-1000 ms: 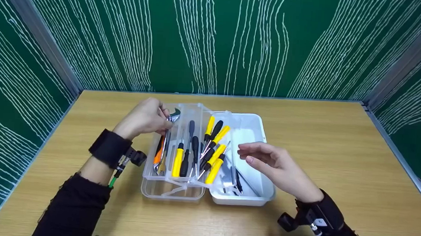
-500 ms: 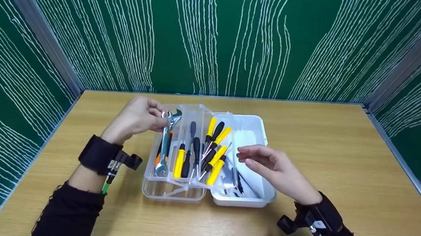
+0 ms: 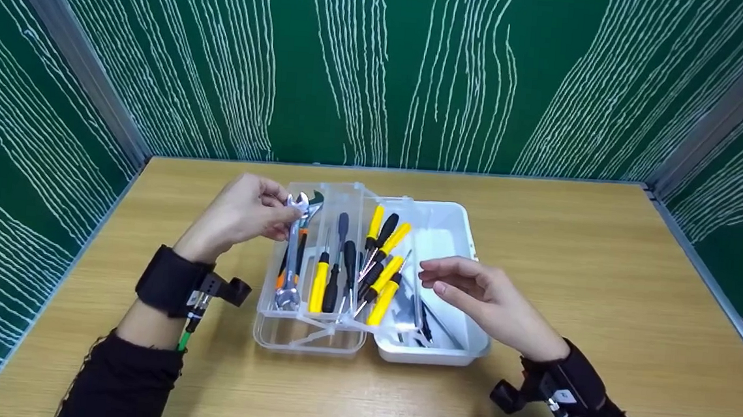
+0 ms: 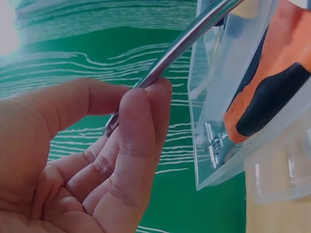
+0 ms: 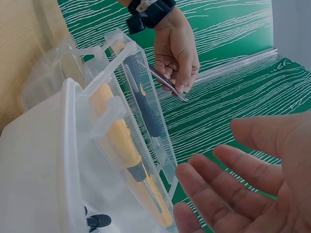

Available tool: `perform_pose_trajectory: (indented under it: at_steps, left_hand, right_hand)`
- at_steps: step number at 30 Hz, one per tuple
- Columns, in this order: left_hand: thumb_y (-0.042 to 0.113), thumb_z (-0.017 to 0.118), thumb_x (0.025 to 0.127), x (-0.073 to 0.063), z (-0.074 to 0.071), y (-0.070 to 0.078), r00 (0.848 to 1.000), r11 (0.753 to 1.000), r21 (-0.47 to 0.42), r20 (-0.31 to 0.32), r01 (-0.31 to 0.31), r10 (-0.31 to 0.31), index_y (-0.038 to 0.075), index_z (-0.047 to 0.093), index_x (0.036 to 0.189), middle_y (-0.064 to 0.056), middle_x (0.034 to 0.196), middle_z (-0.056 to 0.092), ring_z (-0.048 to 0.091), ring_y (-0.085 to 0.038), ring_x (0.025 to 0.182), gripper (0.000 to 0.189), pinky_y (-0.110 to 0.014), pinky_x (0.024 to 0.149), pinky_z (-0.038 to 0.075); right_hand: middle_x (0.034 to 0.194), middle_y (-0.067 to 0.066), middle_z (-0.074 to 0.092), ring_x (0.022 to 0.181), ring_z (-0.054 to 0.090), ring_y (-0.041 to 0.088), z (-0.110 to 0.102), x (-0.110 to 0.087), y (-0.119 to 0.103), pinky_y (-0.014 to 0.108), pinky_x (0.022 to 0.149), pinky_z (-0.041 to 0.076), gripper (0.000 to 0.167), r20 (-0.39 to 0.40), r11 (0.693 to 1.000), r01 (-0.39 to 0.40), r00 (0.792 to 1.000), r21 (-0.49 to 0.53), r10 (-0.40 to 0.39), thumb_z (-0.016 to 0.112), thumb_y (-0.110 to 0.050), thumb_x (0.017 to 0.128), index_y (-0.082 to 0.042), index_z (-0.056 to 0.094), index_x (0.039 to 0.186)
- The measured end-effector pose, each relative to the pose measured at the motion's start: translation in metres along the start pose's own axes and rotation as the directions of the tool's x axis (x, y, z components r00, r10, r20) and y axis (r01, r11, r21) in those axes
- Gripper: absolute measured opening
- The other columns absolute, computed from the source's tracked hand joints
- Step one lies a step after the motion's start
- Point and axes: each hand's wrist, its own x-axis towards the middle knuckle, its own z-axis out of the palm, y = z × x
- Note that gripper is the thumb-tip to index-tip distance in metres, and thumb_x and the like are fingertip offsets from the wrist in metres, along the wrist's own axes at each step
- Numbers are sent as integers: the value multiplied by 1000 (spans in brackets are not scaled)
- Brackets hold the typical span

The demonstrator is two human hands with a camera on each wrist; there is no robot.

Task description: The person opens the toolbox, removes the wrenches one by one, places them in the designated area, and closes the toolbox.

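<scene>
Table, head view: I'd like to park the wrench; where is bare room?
Bare table lies in front of the white box between the sleeves, right of the right hand, and left of the left hand. The clear trays are crowded with tools.

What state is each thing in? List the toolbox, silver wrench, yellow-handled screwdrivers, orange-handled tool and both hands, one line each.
Toolbox: open
Silver wrench: pinched near one end
Yellow-handled screwdrivers: lying in the toolbox
Orange-handled tool: lying in the toolbox
Left hand: pinching the wrench
Right hand: open, holding nothing
</scene>
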Motion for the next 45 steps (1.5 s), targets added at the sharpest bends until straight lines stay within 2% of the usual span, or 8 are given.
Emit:
perform_pose_trajectory:
  at_steps: [6, 15, 19, 24, 29, 34, 39, 45]
  left_hand:
    - [13, 71, 104, -7, -2, -2, 997, 999, -29, -63, -34, 32, 1, 72, 112, -15, 102, 75, 75, -20, 80, 15, -29, 77, 67]
    - [13, 71, 103, -17, 1, -2, 974, 987, -116, -211, -113, 87, 3, 72, 111, -14, 100, 78, 77, -20, 82, 13, -28, 79, 67]
    - [12, 73, 102, -18, 4, 0, 956, 965, -195, -266, -176, 120, 2, 73, 108, -14, 96, 77, 75, -20, 82, 11, -29, 79, 67]
    - [14, 76, 101, -19, 9, 4, 935, 933, -259, -313, -251, 165, 2, 73, 105, -10, 92, 77, 75, -21, 79, 13, -30, 79, 67]
    - [16, 75, 102, -21, 17, 9, 932, 913, -306, -321, -269, 167, 4, 73, 105, -9, 94, 77, 74, -21, 79, 13, -31, 79, 67]
    - [14, 75, 102, -23, 25, 14, 930, 879, -370, -319, -300, 183, 4, 74, 105, -12, 99, 78, 73, -21, 80, 11, -32, 79, 67]
    - [12, 75, 102, -22, 35, 22, 929, 848, -416, -307, -328, 208, 4, 73, 105, -10, 95, 77, 72, -21, 78, 9, -31, 77, 67]
    - [13, 75, 102, -22, 48, 30, 933, 827, -452, -285, -333, 220, 5, 74, 106, -10, 96, 77, 72, -23, 79, 9, -32, 80, 67]
  right_hand:
    - [138, 16, 72, 129, 68, 38, -2, 2, -2, 18, 106, 55, 40, -12, 1000, 18, 1000, 17, -18, 65, -18, 108, 2, 63, 143]
    - [136, 14, 73, 124, 72, 23, 0, 4, -6, 19, 105, 56, 33, -41, 1000, 21, 999, 7, -21, 67, -19, 107, -7, 68, 139]
    - [137, 20, 71, 125, 72, 21, 1, 5, -9, 20, 105, 56, 35, -35, 999, 45, 998, 23, -44, 67, -17, 108, -4, 67, 140]
    - [137, 16, 71, 126, 71, 24, 4, 8, -14, 21, 106, 57, 37, -27, 996, 77, 997, 43, -76, 66, -15, 108, 1, 64, 141]
    - [138, 17, 71, 124, 72, 24, 8, 12, -19, 21, 106, 57, 40, -13, 996, 82, 997, 44, -82, 66, -17, 108, 3, 63, 142]
    - [138, 22, 70, 126, 70, 33, 12, 15, -23, 21, 106, 57, 38, -11, 995, 88, 996, 54, -88, 67, -15, 107, 1, 64, 141]
    - [139, 21, 70, 129, 68, 38, 15, 17, -29, 21, 106, 57, 36, -17, 996, 58, 998, 64, -57, 67, -18, 107, -5, 65, 141]
    - [139, 16, 70, 131, 66, 42, 23, 23, -38, 24, 107, 57, 36, 1, 991, 88, 996, 101, -89, 65, -18, 108, -3, 64, 142]
